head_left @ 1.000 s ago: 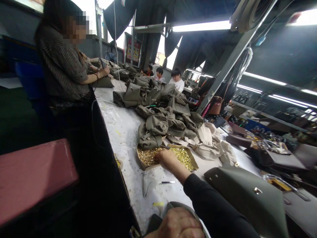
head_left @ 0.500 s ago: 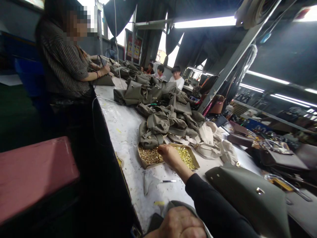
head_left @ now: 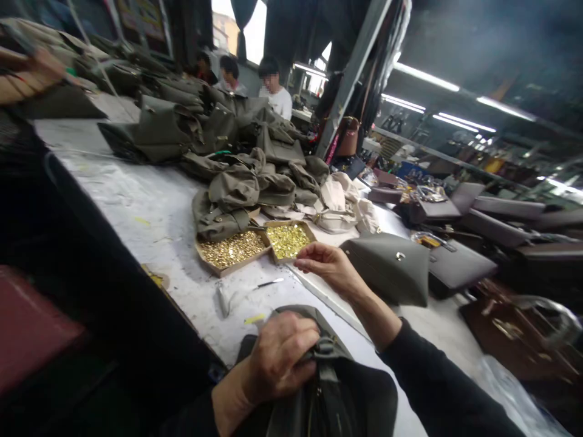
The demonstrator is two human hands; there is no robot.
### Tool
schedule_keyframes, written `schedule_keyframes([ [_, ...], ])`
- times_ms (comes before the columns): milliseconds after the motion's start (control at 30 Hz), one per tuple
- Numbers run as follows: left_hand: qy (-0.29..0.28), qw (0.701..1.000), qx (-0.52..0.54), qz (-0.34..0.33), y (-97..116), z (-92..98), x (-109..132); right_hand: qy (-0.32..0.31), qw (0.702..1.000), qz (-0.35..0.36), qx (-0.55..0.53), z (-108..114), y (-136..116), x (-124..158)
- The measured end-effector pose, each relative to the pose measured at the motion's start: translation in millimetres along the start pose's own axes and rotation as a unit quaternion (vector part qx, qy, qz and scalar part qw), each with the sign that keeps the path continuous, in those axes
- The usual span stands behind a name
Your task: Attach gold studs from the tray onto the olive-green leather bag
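My left hand is closed around the top edge of an olive-grey bag lying at the near edge of the white table. My right hand hovers just in front of a cardboard tray of small gold fittings, its fingers pinched together on something too small to make out. A second tray of darker gold fittings sits to its left. A small metal tool lies on the table between the trays and the bag.
A heap of olive bags and a cream bag lies behind the trays. A grey flap piece rests to the right. Another person's arm works at the far left; several people sit at the back.
My right hand has lifted out of the tray and drawn back toward me with pinched fingers. The view has swung right and down, showing my left hand on the bag.
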State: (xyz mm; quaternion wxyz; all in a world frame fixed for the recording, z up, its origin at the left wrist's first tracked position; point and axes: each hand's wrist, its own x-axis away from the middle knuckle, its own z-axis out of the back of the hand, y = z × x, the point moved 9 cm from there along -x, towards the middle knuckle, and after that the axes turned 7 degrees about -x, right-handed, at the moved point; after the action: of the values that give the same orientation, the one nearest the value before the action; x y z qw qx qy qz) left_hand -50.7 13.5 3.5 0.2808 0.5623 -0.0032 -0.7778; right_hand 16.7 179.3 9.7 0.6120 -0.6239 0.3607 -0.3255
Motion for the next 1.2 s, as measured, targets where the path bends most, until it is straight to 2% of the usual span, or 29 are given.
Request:
schedule_keyframes([
  [100,-0.010,1.000,0.001,-0.013,1.3,0.5,-4.5,0.009,0.998,-0.045,-0.035,14.1,6.5,38.3],
  [200,-0.018,1.000,0.002,-0.019,2.9,-0.3,-7.9,-0.009,0.996,-0.066,-0.051,17.8,11.8,71.2],
  [400,-0.012,0.999,0.012,-0.028,3.3,0.3,-6.9,-0.047,0.994,-0.061,-0.073,15.5,10.5,110.3],
  [467,-0.017,0.999,0.001,-0.037,3.7,-0.3,-4.4,-0.045,0.997,-0.048,-0.048,15.8,5.9,115.0],
  [533,-0.022,0.998,-0.020,-0.049,5.6,-1.1,-1.1,-0.045,0.999,-0.014,0.022,15.4,-3.3,117.1],
  [633,-0.002,0.998,-0.050,-0.033,5.4,1.6,3.5,-0.063,0.991,0.031,0.115,9.5,-15.4,118.5],
  [733,0.017,0.998,-0.062,-0.006,3.9,3.2,6.6,-0.082,0.985,0.054,0.139,1.1,-21.7,118.9],
  [900,0.035,0.997,-0.061,-0.015,7.4,5.0,4.9,-0.082,0.983,0.060,0.151,-5.3,-28.8,119.3],
  [1000,0.034,0.999,-0.030,0.029,1.0,5.2,4.3,-0.090,0.978,0.061,0.180,-7.7,-33.3,121.3],
  [1100,0.005,0.995,-0.002,0.102,-10.5,-0.2,9.0,-0.095,0.971,0.070,0.208,-9.5,-36.5,123.6],
  [1200,-0.008,0.991,0.007,0.132,-14.8,-2.3,12.5,-0.103,0.963,0.084,0.234,-12.4,-37.8,124.8],
])
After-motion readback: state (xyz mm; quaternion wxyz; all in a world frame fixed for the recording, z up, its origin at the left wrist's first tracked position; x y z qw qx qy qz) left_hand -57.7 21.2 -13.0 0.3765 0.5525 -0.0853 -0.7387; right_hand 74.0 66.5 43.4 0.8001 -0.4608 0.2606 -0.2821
